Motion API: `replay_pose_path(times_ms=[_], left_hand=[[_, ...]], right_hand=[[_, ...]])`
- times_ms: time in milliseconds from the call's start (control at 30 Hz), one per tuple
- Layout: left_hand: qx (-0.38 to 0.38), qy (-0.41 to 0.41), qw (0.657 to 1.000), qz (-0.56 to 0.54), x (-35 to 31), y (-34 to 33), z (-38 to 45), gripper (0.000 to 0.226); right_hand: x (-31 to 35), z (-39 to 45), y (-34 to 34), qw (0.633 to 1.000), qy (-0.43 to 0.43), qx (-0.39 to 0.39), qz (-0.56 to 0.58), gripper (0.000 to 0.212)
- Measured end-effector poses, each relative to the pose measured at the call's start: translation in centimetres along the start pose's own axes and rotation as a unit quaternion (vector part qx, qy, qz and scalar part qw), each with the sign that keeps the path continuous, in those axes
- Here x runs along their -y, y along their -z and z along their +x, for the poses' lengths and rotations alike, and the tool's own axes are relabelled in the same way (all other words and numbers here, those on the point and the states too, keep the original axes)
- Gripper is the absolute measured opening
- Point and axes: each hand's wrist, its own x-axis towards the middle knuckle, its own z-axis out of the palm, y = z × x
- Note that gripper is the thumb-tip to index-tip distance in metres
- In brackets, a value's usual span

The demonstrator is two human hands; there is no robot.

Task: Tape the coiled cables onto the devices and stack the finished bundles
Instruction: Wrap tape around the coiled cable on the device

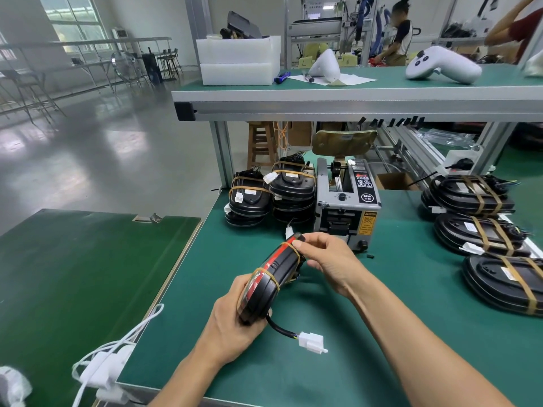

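Both hands grip one taped device (271,277): left hand (235,324) underneath; right hand (326,261) pinching its top.

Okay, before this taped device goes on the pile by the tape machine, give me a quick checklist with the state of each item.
1. Device held firmly: ok, left hand grips its near end.
2. Far tape band pressed down: cannot tell, right hand pinches at it.
3. Near tape band wrapped round: ok.
4. Cable tucked in: not ok, white connector hangs loose on its lead.
5. Room on the stacks left of the tape machine: ok, tops uncovered.
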Motion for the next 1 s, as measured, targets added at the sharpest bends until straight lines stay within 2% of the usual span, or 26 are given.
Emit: replay_pose_path(times_ms=[100, 300, 433, 633, 767, 800, 933, 1000], left_hand=[[0.002, 0.007, 1.000, -0.006, 0.2, 0.0, 0.0, 0.061], [0.008, 0.016, 1.000, 0.004, 0.1, -0.1, 0.2, 0.062], [-0.005, 0.019, 1.000, -0.002, -0.4, -0.2, 0.3, 0.066], [-0.022, 0.025, 0.999, 0.007, -1.3, -0.5, 0.2, 0.073], [0.026, 0.016, 0.998, 0.055, -2.5, -0.2, 0.9, 0.047], [0.039, 0.023, 0.997, 0.058, -2.8, 0.1, 0.8, 0.047], [0.121, 0.035, 0.990, 0.064, -3.1, 1.9, -0.4, 0.065], [0.123, 0.044, 0.986, 0.102, -3.1, 3.5, -1.8, 0.083]], right_hand=[[-0.2, -0.7, 0.0, 1.000, 0.005, 0.026, 0.011, 0.055], [-0.8, -1.5, -0.4, 0.997, 0.057, 0.053, -0.021, 0.055], [-0.9, -2.4, -2.0, 0.994, 0.084, -0.001, -0.063, 0.071], [-1.7, -4.2, -2.1, 0.982, 0.116, -0.080, -0.122, 0.060], [-2.1, -4.9, -1.8, 0.983, 0.111, -0.084, -0.120, 0.063], [-2.2, -5.0, -1.9, 0.983, 0.109, -0.084, -0.123, 0.064], [-2.3, -5.4, -2.7, 0.978, 0.114, -0.100, -0.145, 0.058], [-2.2, -5.6, -3.3, 0.975, 0.119, -0.111, -0.151, 0.052]])
